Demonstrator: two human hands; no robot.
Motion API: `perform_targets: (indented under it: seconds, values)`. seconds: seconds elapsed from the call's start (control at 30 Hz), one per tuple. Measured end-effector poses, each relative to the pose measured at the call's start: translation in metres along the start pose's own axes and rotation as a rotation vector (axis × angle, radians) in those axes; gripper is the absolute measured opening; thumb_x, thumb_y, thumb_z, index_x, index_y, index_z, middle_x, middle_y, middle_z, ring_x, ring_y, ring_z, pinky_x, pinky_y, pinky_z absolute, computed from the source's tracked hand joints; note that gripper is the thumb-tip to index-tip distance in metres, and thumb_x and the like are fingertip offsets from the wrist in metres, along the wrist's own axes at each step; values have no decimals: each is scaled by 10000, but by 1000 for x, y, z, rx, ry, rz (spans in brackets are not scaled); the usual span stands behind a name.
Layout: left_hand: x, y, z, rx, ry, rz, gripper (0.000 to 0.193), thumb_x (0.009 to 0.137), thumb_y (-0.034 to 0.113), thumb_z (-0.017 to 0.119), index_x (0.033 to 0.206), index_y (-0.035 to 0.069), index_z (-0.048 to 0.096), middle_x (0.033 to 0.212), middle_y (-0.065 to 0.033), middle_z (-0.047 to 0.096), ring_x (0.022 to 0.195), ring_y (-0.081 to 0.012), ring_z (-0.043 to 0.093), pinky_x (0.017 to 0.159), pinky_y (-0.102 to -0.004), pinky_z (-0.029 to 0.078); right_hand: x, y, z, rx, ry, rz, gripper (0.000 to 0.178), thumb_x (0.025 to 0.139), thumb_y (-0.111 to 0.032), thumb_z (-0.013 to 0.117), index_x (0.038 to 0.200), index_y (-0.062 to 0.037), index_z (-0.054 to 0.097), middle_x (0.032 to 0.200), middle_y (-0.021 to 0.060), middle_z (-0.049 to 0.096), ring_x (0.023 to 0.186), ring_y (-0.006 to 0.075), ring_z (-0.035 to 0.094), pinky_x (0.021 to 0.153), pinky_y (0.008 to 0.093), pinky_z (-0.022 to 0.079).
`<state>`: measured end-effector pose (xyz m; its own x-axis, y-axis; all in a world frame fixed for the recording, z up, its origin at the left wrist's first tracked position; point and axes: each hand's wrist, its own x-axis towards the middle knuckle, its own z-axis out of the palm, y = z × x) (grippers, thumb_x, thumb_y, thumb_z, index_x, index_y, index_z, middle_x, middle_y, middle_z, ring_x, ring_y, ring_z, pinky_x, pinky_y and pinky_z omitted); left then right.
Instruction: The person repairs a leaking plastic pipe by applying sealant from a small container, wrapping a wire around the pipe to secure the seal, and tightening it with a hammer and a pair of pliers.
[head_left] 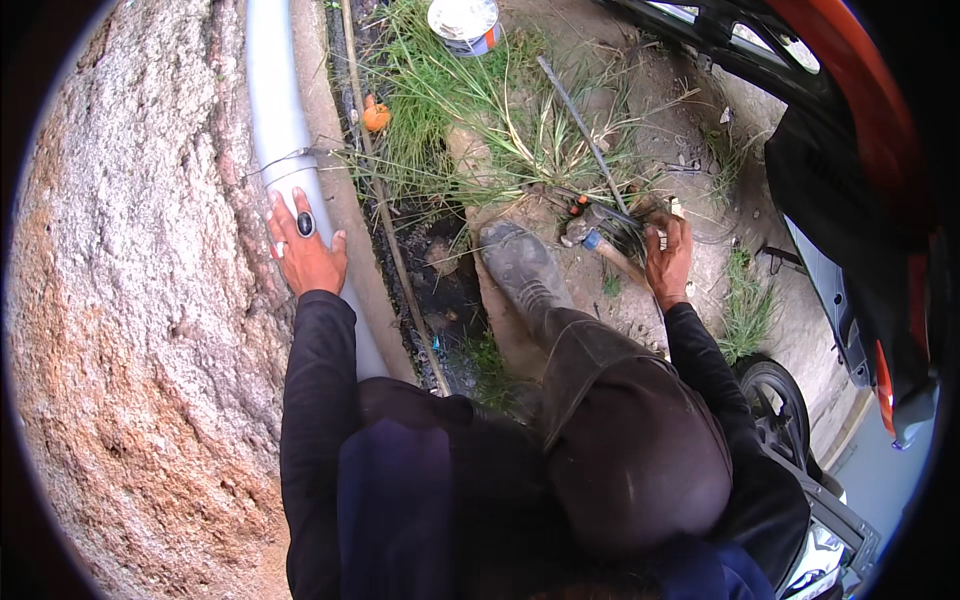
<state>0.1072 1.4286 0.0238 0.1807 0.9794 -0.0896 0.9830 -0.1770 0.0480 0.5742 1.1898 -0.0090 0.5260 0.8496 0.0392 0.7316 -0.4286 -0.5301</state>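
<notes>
My left hand (306, 248) lies on a pale grey pipe (275, 100), fingers stretched along it, with a dark-stoned ring showing. Just beyond the fingertips a thin wire (300, 155) is looped around the pipe. Over the ground to the right, my right hand (668, 255) has its fingers curled closed beside a tangle of thin wire (700, 232); what they grip is hidden. Left of that hand rests a hammer (612, 252) with a wooden handle and a blue band. A tool with orange-and-black grips (575, 203) and a long metal rod (585, 125) lie close by.
A rough rock wall (140, 250) rises along the left. Between pipe and my boot (520, 265) runs a dark wet ditch (445, 290) with a long thin pole (385, 200). Grass (430, 90), a white bucket (465, 22) and an orange-red motorbike (850, 60) surround the spot.
</notes>
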Motion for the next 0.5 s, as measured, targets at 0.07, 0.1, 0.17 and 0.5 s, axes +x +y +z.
perform_targets:
  seconds: [0.07, 0.1, 0.17, 0.5]
  values:
    - [-12, -7, 2, 30, 2, -30, 999, 756, 232, 817, 1583, 174, 259, 1635, -179, 164, 1455, -461, 253, 1134, -548, 326, -9, -17, -6, -158, -79, -207, 337, 833, -242, 746, 1105, -83, 624, 1073, 142, 611, 1002, 364, 571, 873, 458, 443]
    - [-16, -5, 0, 50, -32, -32, 996, 757, 237, 815, 1583, 184, 261, 1636, -177, 159, 1453, -462, 254, 1132, -553, 325, -19, -14, -7, -199, -162, -190, 393, 806, -273, 765, 1114, -81, 613, 1064, 137, 601, 1006, 365, 563, 874, 460, 440]
    - [-22, -2, -5, 56, -80, -45, 985, 761, 254, 809, 1582, 206, 268, 1636, -172, 152, 1451, -461, 256, 1127, -569, 320, -44, -8, -13, -284, -330, -133, 451, 781, -301, 778, 1122, -68, 596, 1050, 134, 578, 1008, 369, 547, 871, 467, 439]
    - [-23, -6, -3, -45, -48, -128, 956, 801, 288, 771, 1584, 169, 235, 1638, -157, 154, 1464, -427, 251, 1144, -553, 299, -69, 16, -1, -118, -418, 35, 260, 828, -121, 638, 1056, -50, 536, 1020, 161, 524, 883, 379, 569, 726, 474, 459]
